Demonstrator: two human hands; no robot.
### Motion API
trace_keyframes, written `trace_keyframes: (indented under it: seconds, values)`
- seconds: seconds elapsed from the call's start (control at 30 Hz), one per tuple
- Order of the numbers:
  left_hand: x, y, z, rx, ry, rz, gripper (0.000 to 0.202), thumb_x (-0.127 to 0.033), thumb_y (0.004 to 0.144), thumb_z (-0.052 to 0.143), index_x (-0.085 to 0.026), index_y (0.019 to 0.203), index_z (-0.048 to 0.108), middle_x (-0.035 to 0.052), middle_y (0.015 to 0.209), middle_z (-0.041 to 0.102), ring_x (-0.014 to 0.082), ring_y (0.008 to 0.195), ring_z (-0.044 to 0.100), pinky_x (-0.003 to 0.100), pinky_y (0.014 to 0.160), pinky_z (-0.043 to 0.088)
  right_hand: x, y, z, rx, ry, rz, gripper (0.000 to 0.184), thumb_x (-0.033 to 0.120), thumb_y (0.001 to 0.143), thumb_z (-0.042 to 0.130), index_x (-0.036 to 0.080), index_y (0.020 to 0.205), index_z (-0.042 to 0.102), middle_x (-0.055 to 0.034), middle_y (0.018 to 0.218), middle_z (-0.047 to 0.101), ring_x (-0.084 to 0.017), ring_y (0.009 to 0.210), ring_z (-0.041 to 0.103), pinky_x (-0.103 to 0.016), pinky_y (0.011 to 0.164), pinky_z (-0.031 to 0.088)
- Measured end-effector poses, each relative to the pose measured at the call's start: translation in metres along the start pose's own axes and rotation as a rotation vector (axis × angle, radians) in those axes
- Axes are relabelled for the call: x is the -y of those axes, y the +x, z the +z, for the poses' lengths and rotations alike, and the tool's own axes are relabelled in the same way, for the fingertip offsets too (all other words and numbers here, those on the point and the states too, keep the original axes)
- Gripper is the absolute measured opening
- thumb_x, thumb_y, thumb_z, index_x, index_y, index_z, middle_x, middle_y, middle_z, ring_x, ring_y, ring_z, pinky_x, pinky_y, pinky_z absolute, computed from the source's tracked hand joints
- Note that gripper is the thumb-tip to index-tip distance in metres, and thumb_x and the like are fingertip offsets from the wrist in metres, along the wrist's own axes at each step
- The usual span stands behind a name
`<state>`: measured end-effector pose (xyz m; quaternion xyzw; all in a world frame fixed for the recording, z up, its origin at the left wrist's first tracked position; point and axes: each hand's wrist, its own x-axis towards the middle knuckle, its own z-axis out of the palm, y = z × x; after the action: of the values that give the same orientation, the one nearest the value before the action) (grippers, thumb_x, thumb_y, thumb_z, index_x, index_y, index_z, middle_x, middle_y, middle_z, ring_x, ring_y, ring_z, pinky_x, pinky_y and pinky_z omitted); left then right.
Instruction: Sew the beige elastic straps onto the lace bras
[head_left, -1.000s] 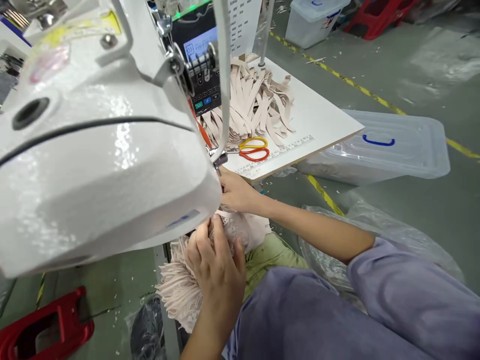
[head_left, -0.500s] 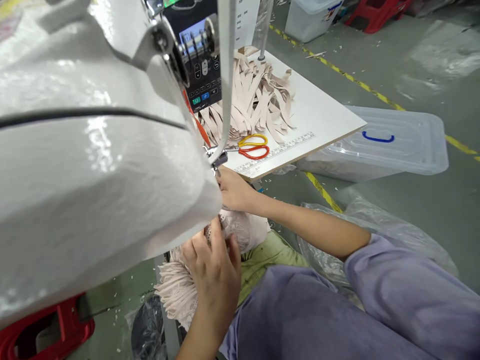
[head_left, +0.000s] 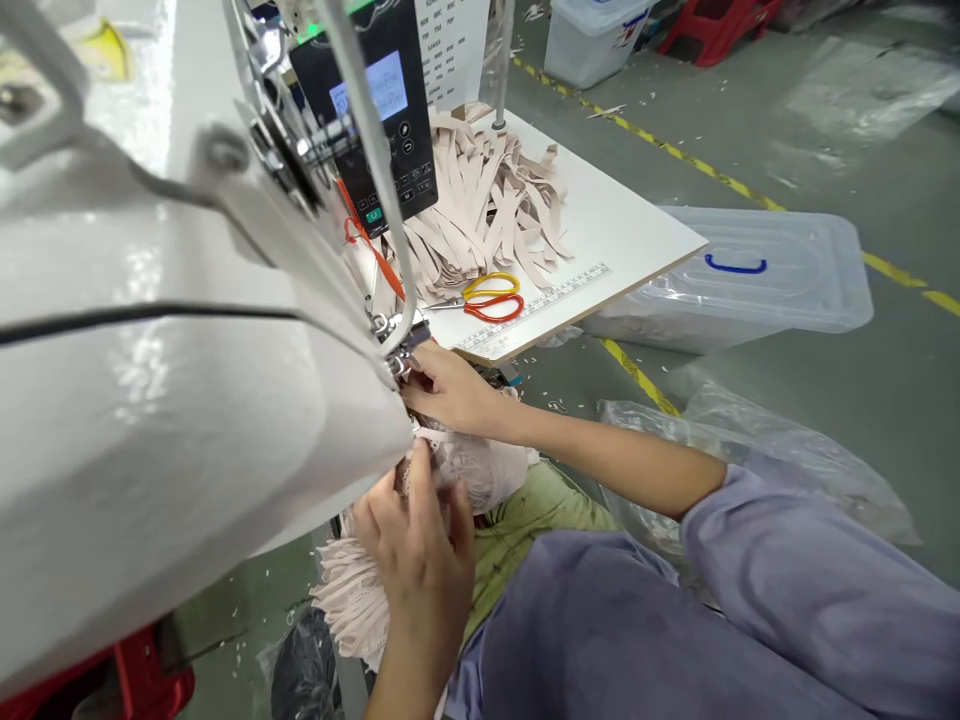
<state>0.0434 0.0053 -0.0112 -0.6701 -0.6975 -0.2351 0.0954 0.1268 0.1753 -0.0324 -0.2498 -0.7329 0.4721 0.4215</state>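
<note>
At the edge of the machine head (head_left: 225, 430), left hand (head_left: 418, 545) pinches lace fabric (head_left: 489, 470); right hand (head_left: 450, 390) probably pinches it too.

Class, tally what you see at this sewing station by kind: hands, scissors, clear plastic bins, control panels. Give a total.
Hands: 2 (left hand, right hand)
Pairs of scissors: 1
Clear plastic bins: 2
Control panels: 1
Total: 6

Head camera faces down, close above left hand (head_left: 420, 545) and right hand (head_left: 448, 388).
</note>
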Motion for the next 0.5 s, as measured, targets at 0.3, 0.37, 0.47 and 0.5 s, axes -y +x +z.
trace_keyframes:
  seconds: [0.3,0.37,0.47,0.5]
  values:
    - [0.029,-0.015,0.008,0.036,-0.662,-0.563,0.06,-0.047,0.094,0.055,-0.018,0.144,0.039,0.0196,0.142,0.047,0.0298,0.127,0.053,0.04,0.101,0.047,0.001,-0.046,-0.007,-0.063,0.103,0.163,0.021,0.039,0.092,0.06,0.02,0.102,0.059,-0.0048,0.101,0.06,-0.013,0.078,0.056,-0.027,0.068,0.046]
    - [0.031,-0.013,0.009,0.116,-0.774,-0.62,0.063,-0.049,0.093,0.056,-0.018,0.144,0.037,0.0197,0.139,0.05,0.0286,0.122,0.058,0.037,0.096,0.05,0.002,-0.054,-0.007,-0.038,0.098,0.174,0.022,0.039,0.092,0.061,0.02,0.102,0.058,-0.0047,0.1,0.06,-0.013,0.078,0.057,-0.028,0.069,0.047]
    - [0.031,-0.008,0.008,0.181,-0.803,-0.6,0.067,-0.051,0.089,0.061,-0.017,0.141,0.039,0.0191,0.133,0.055,0.0283,0.116,0.061,0.035,0.09,0.053,0.003,-0.061,-0.007,-0.018,0.083,0.173,0.023,0.04,0.091,0.062,0.021,0.101,0.058,-0.0046,0.101,0.061,-0.014,0.079,0.058,-0.03,0.074,0.049]
    - [0.031,-0.007,0.007,0.185,-0.779,-0.596,0.067,-0.051,0.088,0.062,-0.017,0.141,0.039,0.019,0.133,0.055,0.0286,0.116,0.061,0.035,0.089,0.053,0.003,-0.062,-0.007,-0.013,0.076,0.169,0.022,0.04,0.09,0.063,0.021,0.1,0.058,-0.0044,0.101,0.061,-0.014,0.08,0.058,-0.03,0.075,0.049]
